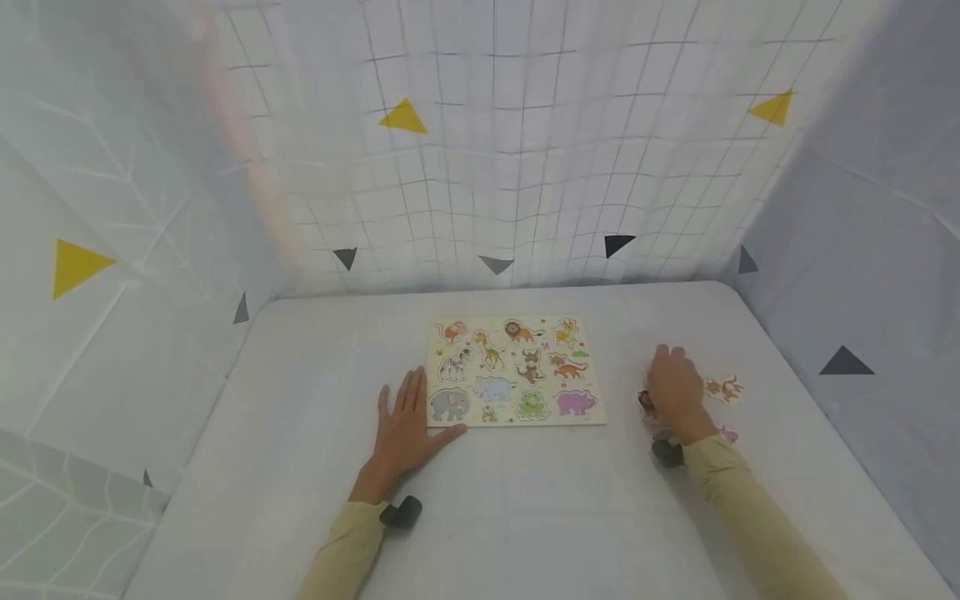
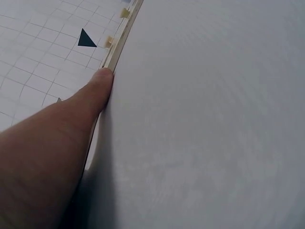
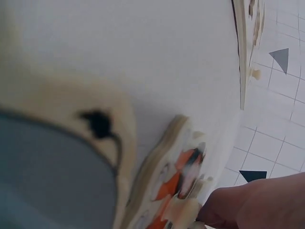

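Observation:
A wooden animal puzzle board (image 1: pixel 510 367) lies on the table, animal pictures upward. My left hand (image 1: pixel 401 437) rests at its lower left corner, fingers straight along the left edge. The left thumb (image 2: pixel 97 88) presses the board's near edge. To the right of the board, my right hand (image 1: pixel 673 390) is over a group of loose animal puzzle pieces, fingers bent downward. In the right wrist view it pinches the pale knob of an orange, black and white animal piece (image 3: pixel 171 186). The other fingertips are out of sight there.
Around the right hand lie a brown animal piece (image 1: pixel 724 388), a purple piece (image 1: pixel 727 433) and a dark-maned piece (image 1: pixel 647 405). A piece with a pale wooden rim (image 3: pixel 125 114) looms close to the right wrist camera. Behind the white table (image 1: pixel 510 533) hangs a gridded cloth (image 1: pixel 480 192).

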Action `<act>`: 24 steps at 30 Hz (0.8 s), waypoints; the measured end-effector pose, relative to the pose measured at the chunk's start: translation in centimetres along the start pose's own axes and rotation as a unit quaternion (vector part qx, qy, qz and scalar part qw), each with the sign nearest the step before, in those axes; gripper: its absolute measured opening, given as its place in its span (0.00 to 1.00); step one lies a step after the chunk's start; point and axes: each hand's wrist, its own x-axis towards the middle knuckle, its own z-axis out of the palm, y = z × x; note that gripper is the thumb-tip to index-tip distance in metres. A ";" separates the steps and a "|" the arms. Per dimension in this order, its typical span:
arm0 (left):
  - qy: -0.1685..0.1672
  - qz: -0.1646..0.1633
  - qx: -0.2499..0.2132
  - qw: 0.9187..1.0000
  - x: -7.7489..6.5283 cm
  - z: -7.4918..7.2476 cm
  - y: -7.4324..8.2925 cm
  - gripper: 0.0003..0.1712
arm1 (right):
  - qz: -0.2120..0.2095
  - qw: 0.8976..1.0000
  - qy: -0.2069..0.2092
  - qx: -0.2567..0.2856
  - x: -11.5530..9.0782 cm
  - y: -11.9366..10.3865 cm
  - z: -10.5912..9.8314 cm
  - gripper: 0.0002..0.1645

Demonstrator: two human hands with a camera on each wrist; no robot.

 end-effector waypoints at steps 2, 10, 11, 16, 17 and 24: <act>0.000 0.001 0.001 1.000 0.0 0.0 0.0 0.65 | -0.006 1.000 0.000 0.002 0.2 -0.3 -0.1 0.10; -0.005 -0.001 0.001 1.000 0.0 -0.3 0.2 0.65 | -0.040 0.998 0.037 0.041 1.1 -1.6 -0.4 0.09; -0.006 -0.002 0.002 1.000 0.0 -0.3 0.2 0.65 | -0.043 0.997 0.043 0.047 1.1 -1.8 -0.5 0.09; -0.010 -0.005 -0.001 1.000 -0.1 -0.5 0.4 0.65 | -0.065 0.991 0.085 0.085 1.4 -2.6 -0.8 0.08; -0.011 -0.006 -0.002 1.000 -0.1 -0.5 0.4 0.64 | -0.070 0.989 0.092 0.092 1.5 -2.8 -0.9 0.08; -0.003 -0.002 -0.003 1.000 0.0 -0.5 0.3 0.65 | -0.090 0.979 0.108 0.144 1.8 -3.5 -1.0 0.08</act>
